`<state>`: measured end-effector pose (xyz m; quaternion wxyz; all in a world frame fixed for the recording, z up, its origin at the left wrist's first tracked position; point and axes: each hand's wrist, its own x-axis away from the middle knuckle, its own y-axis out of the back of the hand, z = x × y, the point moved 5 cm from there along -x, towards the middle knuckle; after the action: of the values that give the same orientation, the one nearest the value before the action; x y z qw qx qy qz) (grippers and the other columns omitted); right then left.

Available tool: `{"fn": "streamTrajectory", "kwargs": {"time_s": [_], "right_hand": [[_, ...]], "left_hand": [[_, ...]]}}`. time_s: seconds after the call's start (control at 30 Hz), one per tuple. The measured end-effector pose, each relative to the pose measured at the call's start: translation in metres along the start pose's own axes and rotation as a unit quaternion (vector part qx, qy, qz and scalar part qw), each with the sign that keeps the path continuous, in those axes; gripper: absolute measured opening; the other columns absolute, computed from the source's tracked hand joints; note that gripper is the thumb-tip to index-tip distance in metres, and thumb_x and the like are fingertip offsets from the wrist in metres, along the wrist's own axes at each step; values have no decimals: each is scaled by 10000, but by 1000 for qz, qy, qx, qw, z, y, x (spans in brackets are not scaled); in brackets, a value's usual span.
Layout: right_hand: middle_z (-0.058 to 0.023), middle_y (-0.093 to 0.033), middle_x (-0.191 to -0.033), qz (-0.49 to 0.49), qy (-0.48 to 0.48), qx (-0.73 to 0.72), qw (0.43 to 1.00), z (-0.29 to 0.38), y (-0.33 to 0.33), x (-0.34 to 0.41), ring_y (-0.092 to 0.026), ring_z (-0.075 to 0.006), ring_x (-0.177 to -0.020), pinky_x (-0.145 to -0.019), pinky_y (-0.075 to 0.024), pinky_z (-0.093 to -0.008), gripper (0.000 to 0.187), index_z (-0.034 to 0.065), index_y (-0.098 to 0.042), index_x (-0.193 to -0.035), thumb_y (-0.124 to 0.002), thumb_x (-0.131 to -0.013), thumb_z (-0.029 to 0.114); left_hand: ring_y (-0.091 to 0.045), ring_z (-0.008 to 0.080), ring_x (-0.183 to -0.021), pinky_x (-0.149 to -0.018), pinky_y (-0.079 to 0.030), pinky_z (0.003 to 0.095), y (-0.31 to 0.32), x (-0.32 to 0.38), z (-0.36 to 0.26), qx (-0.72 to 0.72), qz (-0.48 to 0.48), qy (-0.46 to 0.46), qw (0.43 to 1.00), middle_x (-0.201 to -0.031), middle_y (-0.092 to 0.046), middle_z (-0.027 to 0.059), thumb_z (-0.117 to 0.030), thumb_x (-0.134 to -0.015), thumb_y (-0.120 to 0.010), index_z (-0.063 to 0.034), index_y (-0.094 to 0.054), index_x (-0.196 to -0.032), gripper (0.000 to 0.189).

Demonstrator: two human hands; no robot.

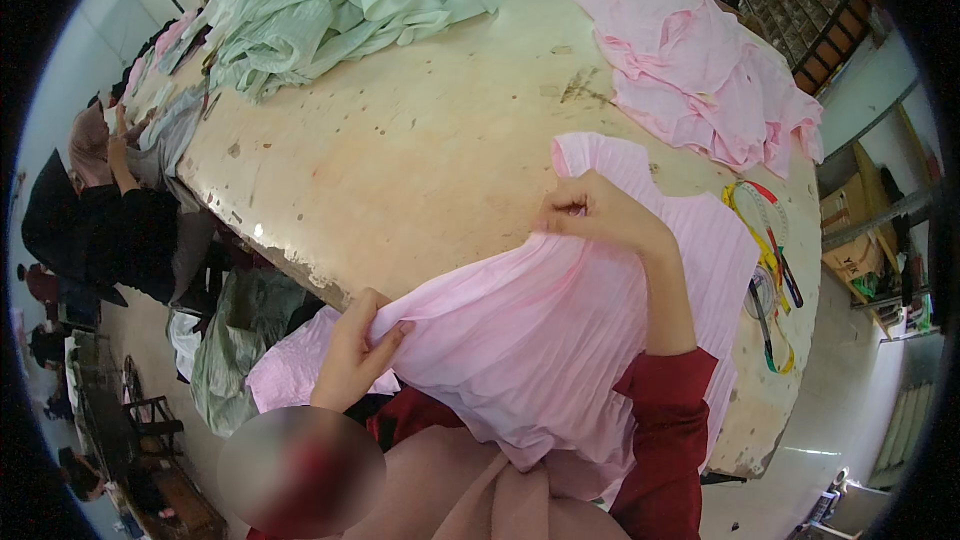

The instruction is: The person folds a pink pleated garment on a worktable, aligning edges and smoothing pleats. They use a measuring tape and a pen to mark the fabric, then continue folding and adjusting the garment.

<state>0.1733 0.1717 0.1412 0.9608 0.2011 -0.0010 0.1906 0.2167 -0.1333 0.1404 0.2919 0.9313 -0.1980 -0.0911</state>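
A pleated pink garment (517, 322) lies partly on the worn wooden table (375, 180) and hangs over its near edge toward my lap. At its left side my left hand (364, 349) pinches the cloth between thumb and fingers. My right hand (592, 214) grips the upper edge of the same cloth, so the fabric is stretched between both hands. Beyond my right hand, a pleated part of it lies flat. To the right rests a coiled tape measure (766, 240), with pens (790, 281) and a small roll of clear tape beside it.
Crumpled pink cloth (697, 67) lies at the table's far right, and a heap of pale green cloth (330, 15) at the far left. A co-worker in black (127, 232) is at the left edge. Green and pink cloth (240, 345) hangs below the left edge.
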Motion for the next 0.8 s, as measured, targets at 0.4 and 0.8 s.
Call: {"fn": "streamTrajectory", "kwargs": {"time_s": [0.4,0.8], "right_hand": [[-22,-641,-869,-150,75,-53,984,19,18,11,-513,-110,-791,-745,-403,-261,207,-3,-666,-936,-663,-904,201],[-78,-677,-987,-105,41,-54,992,-7,-21,-19,-591,-151,-903,-830,-466,-293,249,-8,-687,-1065,-616,-937,194]], "left_hand": [[-617,194,-821,-720,-474,350,-7,18,16,295,167,179,924,-920,-642,135,-325,-775,-801,-52,-560,-1068,468],[-580,286,-886,-805,-470,367,-23,-11,21,-135,-72,-55,987,-969,-596,125,-138,-848,-692,-19,-618,-1029,229]]}}
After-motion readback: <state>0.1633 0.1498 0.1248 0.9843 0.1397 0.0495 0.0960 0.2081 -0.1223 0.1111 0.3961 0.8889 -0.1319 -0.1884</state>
